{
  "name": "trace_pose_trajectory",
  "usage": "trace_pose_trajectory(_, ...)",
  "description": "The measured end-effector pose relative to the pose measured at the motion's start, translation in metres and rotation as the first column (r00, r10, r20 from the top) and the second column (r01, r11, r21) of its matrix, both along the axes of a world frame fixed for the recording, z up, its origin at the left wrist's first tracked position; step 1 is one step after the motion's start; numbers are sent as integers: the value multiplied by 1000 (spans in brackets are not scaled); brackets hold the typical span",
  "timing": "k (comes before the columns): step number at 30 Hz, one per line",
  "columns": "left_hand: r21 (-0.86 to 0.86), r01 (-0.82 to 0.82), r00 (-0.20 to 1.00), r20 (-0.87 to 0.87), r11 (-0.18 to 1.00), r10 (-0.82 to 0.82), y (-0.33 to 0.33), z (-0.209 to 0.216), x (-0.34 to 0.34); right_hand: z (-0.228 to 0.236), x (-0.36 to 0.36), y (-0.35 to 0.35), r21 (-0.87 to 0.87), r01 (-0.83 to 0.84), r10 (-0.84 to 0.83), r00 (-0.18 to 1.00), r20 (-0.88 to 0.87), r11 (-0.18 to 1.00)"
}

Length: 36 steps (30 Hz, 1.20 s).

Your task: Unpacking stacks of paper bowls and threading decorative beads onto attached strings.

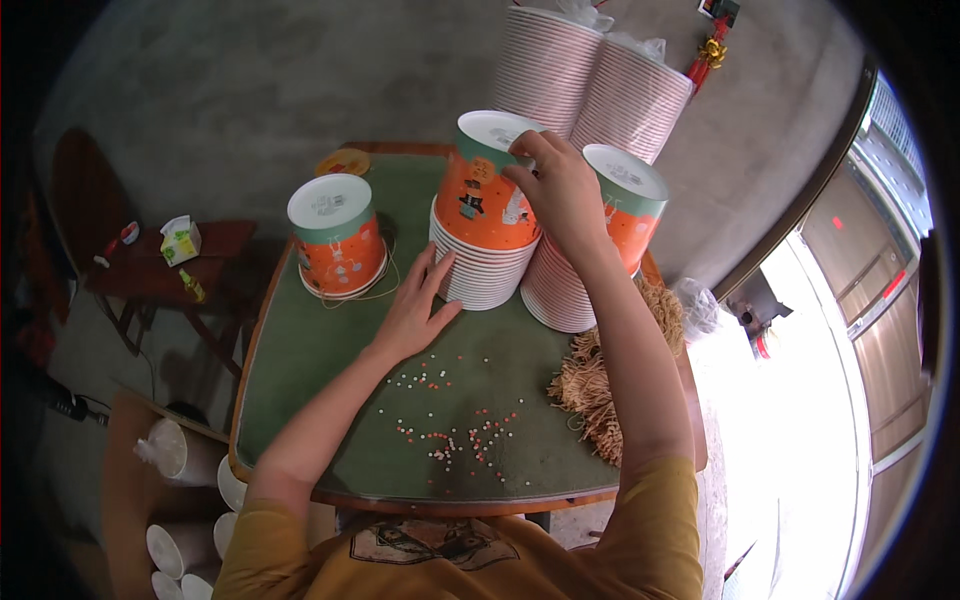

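Note:
An upside-down orange and green paper bucket [480,195] tops a tall nested stack of white-rimmed buckets [485,275]. My right hand [560,185] is bent over the upper right edge of that top bucket, thumb and fingers curled against it. My left hand [412,310] lies along the left side of the stack, fingers spread and fingertips touching the rims. To the right leans a second nested stack [562,290] with another orange bucket [632,200] on top, partly behind my right forearm. A single upturned bucket [338,240] stands at the left, a thin cord looped beside it.
Small white and orange beads [470,440] are scattered over the green tabletop [330,420]. A bundle of tan cords [595,390] lies at the right edge. Tall wrapped bucket stacks [545,60] rise behind. A wooden chair [200,245] holds a tissue pack [180,240]; white buckets [170,550] fill a box lower left.

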<state>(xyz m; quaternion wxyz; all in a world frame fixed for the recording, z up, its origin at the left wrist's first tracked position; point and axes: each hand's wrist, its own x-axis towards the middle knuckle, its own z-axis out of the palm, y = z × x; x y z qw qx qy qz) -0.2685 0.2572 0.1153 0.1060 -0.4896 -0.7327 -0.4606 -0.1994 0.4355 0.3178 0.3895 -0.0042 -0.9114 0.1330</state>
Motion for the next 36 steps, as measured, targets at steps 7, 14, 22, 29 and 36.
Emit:
trace_pose_trajectory(7, 105, -43, 999, 8, 994, 42, 9, 2, 2, 13, -1, 5, 94, 2, -1, 1000, -6, 996)
trace_pose_trajectory(14, 64, -87, 988, -126, 994, 95, 16, 20, 11, 37, 3, 1, 98, -11, 20, 996, -90, 995)
trace_pose_trajectory(22, 323, -15, 975, -203, 946, 85, 20, 60, 45, 54, 96, -14, -393, -261, 32, 864, -502, 882)
trace_pose_trajectory(29, 267, 112, 926, -377, 957, -3, -10, 77, 103, -56, 163, -22, -894, -384, 82, 923, -375, 231)
trace_pose_trajectory(36, -25, 56, 927, -369, 998, -61, -51, 69, 124, -156, 207, 60, -148, 153, -95, 936, 338, 977)
